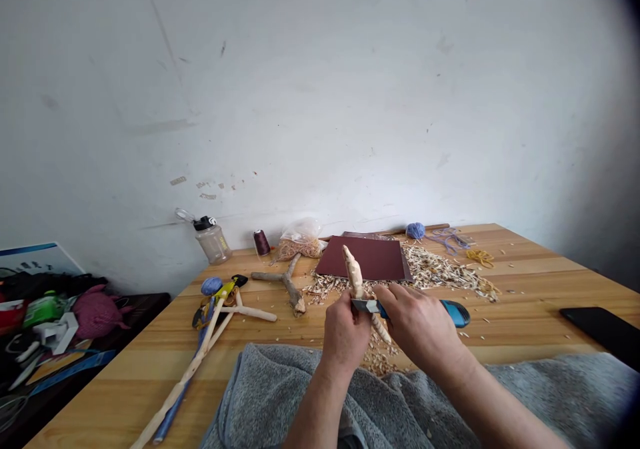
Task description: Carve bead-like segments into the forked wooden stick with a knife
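Note:
My left hand (345, 332) is closed around a peeled, pale stick (354, 272), which points up and away from me. My right hand (420, 319) grips a utility knife (455, 313) with a blue and black handle. Its metal blade end lies across the stick, close to my left thumb. Below the blade the stick's lower end shows between my hands. Beneath them, wood shavings (383, 359) are scattered over the wooden table (530, 269) and the grey towel (280, 382).
A maroon sheet (360, 257) lies among more shavings (445, 269). At the left are a forked branch (286, 280), peeled sticks (193, 369), a bottle (214, 244), a thread spool (261, 242) and a bag of rubber bands (299, 241). A black phone-like slab (603, 329) sits at the right edge.

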Demonstrator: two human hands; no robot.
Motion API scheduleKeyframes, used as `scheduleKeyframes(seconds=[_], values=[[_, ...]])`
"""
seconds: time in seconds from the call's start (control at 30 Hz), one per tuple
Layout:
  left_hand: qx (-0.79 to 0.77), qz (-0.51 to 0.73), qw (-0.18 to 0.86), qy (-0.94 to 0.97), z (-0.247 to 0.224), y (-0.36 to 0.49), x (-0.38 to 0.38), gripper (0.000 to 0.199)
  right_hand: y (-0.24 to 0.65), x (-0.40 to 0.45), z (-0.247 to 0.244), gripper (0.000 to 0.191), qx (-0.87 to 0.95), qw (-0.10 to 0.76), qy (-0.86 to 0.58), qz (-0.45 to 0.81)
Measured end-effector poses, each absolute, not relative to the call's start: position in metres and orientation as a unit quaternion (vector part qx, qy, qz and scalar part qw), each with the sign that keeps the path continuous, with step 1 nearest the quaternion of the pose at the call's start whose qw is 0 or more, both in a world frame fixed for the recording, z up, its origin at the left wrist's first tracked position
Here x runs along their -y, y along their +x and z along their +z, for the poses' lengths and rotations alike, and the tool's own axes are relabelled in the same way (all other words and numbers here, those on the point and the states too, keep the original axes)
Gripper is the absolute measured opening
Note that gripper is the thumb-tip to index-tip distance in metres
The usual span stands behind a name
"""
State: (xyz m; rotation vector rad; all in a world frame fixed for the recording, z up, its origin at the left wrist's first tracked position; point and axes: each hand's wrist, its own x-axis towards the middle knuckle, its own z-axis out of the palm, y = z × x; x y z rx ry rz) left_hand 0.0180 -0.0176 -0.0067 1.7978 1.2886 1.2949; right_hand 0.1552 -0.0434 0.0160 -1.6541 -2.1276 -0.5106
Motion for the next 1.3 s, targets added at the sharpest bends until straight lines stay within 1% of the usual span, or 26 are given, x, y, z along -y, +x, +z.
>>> scheduleKeyframes(seconds=[0.5,0.9,1.3], values=[[-0.538,0.419,0.198,0.704,-0.006,0.023,0.02,0.011,0.153,0.043,0.014,0.016,0.746,0.178,-0.619,-0.166],[-0.557,0.403,0.164,0.707,-0.004,0.023,0.023,0.012,0.148,0.041,0.016,0.017,0.738,0.143,-0.648,-0.123],[-0.572,0.359,0.142,0.724,0.004,0.017,0.025,0.011,0.151,0.035,0.009,0.02,0.733,0.179,-0.64,-0.146]])
